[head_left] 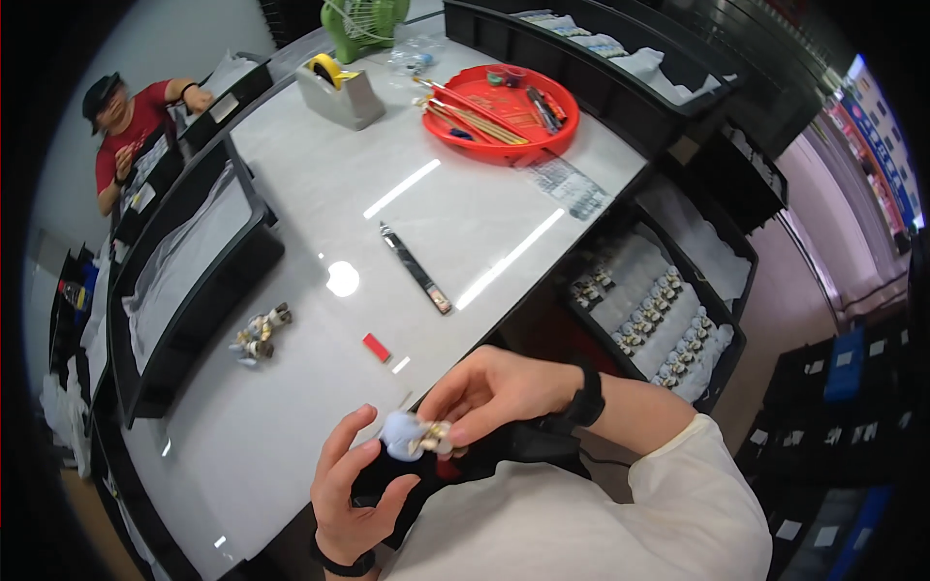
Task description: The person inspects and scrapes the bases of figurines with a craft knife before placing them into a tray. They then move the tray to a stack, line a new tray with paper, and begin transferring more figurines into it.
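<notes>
Close to my body, over the table's near edge, my right hand (499,392) pinches a small figurine (405,434) between thumb and fingers. The figurine has a pale blue rounded part and a cream and gold part, lying sideways. Beside its blue part is my left hand (354,494), with thumb and fingers spread. Whether a left fingertip touches the figurine, I cannot tell. Just beyond my hands lies a small red block (376,348), and farther off a dark slim pen-like tool (415,268). Similar small figurines (260,334) lie on the white table (320,397) to the left.
A black crate lined with white sheet (257,247) stands at left. At the back are a tape dispenser (344,97), a red tray (572,126) with brushes and pens, and a green fan (358,29). Right of the table, a crate (717,387) holds rows of figurines. A person (145,107) sits far left.
</notes>
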Action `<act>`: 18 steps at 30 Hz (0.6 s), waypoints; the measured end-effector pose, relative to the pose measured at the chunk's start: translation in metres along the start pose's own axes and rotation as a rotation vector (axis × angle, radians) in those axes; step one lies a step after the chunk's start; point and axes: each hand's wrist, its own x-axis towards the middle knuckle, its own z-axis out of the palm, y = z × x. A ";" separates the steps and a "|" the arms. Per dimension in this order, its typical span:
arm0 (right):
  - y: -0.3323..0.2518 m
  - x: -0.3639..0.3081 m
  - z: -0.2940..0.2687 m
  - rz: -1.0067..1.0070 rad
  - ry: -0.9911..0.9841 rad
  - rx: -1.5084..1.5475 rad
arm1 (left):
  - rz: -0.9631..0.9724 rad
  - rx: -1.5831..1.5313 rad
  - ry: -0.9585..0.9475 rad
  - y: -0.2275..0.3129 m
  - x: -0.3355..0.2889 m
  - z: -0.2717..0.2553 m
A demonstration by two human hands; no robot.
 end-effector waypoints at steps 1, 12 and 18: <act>-0.008 -0.018 -0.008 -0.058 0.123 -0.019 | -0.012 0.056 -0.052 -0.003 0.003 0.002; 0.004 -0.214 -0.248 -0.041 1.582 -1.009 | -0.501 -0.013 0.027 -0.032 -0.011 0.008; 0.049 -0.206 -0.306 0.349 1.568 -1.342 | -0.551 0.003 0.014 -0.028 -0.009 0.008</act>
